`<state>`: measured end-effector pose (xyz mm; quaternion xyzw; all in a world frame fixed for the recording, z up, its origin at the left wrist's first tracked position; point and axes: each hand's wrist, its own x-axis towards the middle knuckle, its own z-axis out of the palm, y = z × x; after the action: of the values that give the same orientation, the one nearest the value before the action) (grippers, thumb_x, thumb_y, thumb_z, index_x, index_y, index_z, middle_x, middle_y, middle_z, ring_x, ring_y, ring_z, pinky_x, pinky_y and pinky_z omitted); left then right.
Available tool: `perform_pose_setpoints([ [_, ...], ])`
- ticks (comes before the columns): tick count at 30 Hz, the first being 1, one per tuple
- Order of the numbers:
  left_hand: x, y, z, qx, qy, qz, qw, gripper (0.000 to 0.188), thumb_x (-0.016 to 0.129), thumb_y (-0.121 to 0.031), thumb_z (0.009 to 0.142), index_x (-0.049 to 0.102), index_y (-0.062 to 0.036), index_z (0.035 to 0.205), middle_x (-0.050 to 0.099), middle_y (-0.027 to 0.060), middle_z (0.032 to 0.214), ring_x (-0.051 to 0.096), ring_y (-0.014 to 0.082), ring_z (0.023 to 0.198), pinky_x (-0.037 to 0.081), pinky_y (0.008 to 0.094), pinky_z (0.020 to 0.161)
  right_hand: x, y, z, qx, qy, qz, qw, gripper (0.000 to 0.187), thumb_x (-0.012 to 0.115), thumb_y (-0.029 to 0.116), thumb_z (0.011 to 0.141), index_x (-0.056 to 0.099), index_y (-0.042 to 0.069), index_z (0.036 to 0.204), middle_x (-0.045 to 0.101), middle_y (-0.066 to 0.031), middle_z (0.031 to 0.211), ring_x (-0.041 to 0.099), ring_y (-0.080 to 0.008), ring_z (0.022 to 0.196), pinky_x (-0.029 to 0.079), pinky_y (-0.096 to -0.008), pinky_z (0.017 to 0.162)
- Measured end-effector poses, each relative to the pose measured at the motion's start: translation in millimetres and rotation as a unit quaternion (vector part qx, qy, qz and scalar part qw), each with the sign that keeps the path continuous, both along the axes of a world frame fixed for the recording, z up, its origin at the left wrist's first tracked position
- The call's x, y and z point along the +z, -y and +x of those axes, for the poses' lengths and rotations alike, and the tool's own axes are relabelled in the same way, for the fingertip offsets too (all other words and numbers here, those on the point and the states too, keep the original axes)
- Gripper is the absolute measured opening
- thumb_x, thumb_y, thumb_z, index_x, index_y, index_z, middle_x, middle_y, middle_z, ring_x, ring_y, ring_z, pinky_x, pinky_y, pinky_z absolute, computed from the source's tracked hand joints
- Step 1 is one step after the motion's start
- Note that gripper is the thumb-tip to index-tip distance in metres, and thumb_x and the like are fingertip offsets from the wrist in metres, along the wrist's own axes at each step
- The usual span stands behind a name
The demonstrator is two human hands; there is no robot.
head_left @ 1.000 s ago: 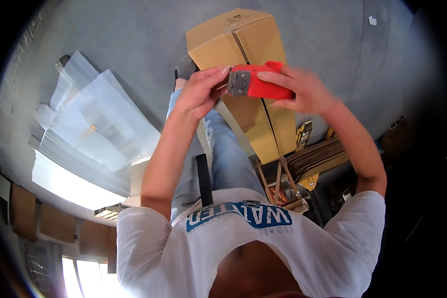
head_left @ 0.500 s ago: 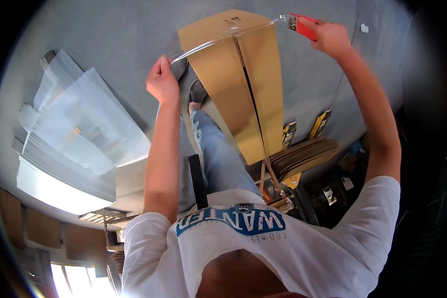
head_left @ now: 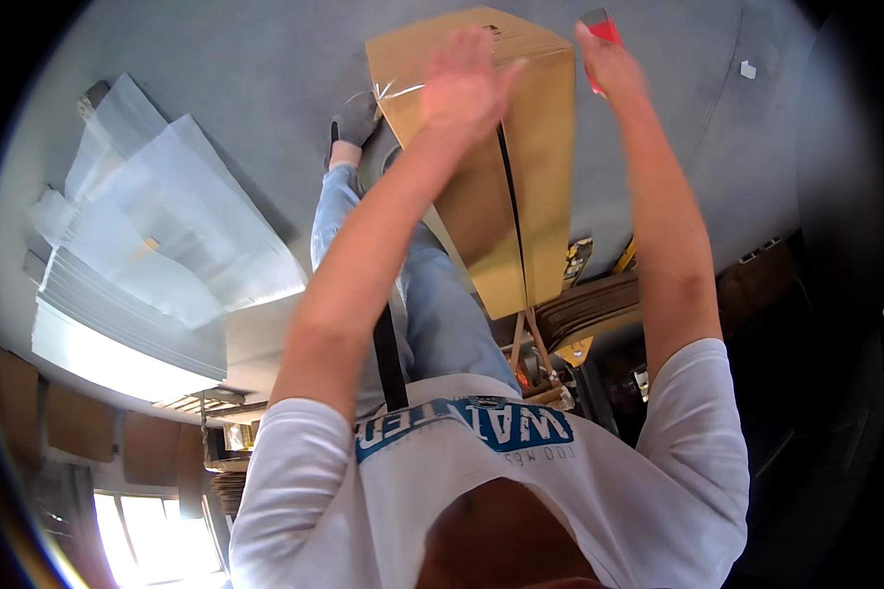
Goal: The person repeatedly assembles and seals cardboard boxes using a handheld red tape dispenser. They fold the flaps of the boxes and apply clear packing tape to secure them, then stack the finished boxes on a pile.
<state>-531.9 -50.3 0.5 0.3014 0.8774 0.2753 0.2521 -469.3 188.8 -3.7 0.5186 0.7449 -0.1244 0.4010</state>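
A long brown cardboard box (head_left: 550, 157) stretches out in front of me, with a dark gap running between its two flaps. My left hand (head_left: 467, 86) lies over the far end edge of the box, fingers stretched out and smeared by motion. Beside it, shiny clear tape (head_left: 395, 92) clings along the edge near the left corner. Past the box's far right corner, my right hand (head_left: 611, 69) is closed round a red tape dispenser (head_left: 604, 27). My fingers hide part of the dispenser, and my left hand covers the middle of the taped edge.
Translucent white sheets (head_left: 182, 216) lie on a stack of white panels (head_left: 118, 344) at the left. My shoe (head_left: 357, 120) is close to the box's left side. Flat cardboard pieces (head_left: 599, 309) and yellow-black items (head_left: 578, 260) lie beyond its near end. A white scrap (head_left: 747, 70) is on the floor (head_left: 678, 39).
My left hand has moved right from the tape's end onto the box edge, its fingers now spread. The stretched tape is down on the box, and the dispenser has turned and come off the tape line.
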Motion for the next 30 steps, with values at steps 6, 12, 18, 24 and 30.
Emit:
perform_pose_setpoints([
  [6, -12, -62, -27, -0.130, 0.224, -0.222, 0.940, 0.066, 0.029, -0.058, 0.098, 0.055, -0.0045, 0.127, 0.059, 0.0106, 0.126, 0.058, 0.0276, 0.115, 0.049, 0.0413, 0.092, -36, 34, -30, -0.005, -0.010, 0.014, 1.000, 0.072, 0.044, 0.072, 0.081, 0.055, 0.027, 0.136, 0.048, -0.0087, 0.146, 0.043, -0.0305, 0.135, 0.030, -0.0499, 0.110],
  [12, -48, -54, -17, -0.201, 0.275, -0.102, 0.934, 0.071, 0.027, -0.060, 0.098, 0.045, -0.0048, 0.139, 0.049, 0.0136, 0.140, 0.047, 0.0297, 0.129, 0.040, 0.0432, 0.105, -60, 10, -19, 0.068, 0.066, -0.078, 0.992, 0.054, 0.046, 0.049, 0.090, 0.057, 0.019, 0.134, 0.059, -0.0093, 0.133, 0.053, -0.0269, 0.125, 0.038, -0.0467, 0.103],
  [18, -86, -23, -23, -0.189, 0.299, 0.051, 0.934, 0.065, 0.037, -0.054, 0.097, 0.044, -0.0049, 0.139, 0.041, 0.0151, 0.148, 0.036, 0.0357, 0.136, 0.030, 0.0460, 0.111, -36, 33, -36, 0.049, -0.009, 0.011, 0.999, 0.042, 0.053, 0.027, 0.088, 0.056, 0.019, 0.129, 0.065, -0.0139, 0.121, 0.061, -0.0311, 0.115, 0.047, -0.0469, 0.094],
  [24, -73, 58, -44, -0.085, 0.045, -0.081, 0.992, 0.071, 0.035, -0.056, 0.098, 0.041, 0.0001, 0.140, 0.041, 0.0219, 0.145, 0.039, 0.0374, 0.134, 0.030, 0.0422, 0.113, -41, 30, -39, -0.001, 0.016, 0.008, 1.000, 0.041, 0.052, 0.029, 0.087, 0.058, 0.016, 0.125, 0.066, -0.0137, 0.121, 0.059, -0.0316, 0.118, 0.045, -0.0466, 0.097],
  [30, -55, 78, -11, 0.496, 0.691, 0.137, 0.507, 0.053, 0.043, -0.041, 0.100, 0.044, -0.0030, 0.137, 0.049, 0.0187, 0.138, 0.051, 0.0346, 0.124, 0.042, 0.0505, 0.103, -96, -4, -22, 0.007, -0.039, -0.241, 0.970, 0.053, 0.055, 0.039, 0.090, 0.052, 0.011, 0.135, 0.067, -0.0109, 0.114, 0.060, -0.0238, 0.111, 0.043, -0.0421, 0.097],
])
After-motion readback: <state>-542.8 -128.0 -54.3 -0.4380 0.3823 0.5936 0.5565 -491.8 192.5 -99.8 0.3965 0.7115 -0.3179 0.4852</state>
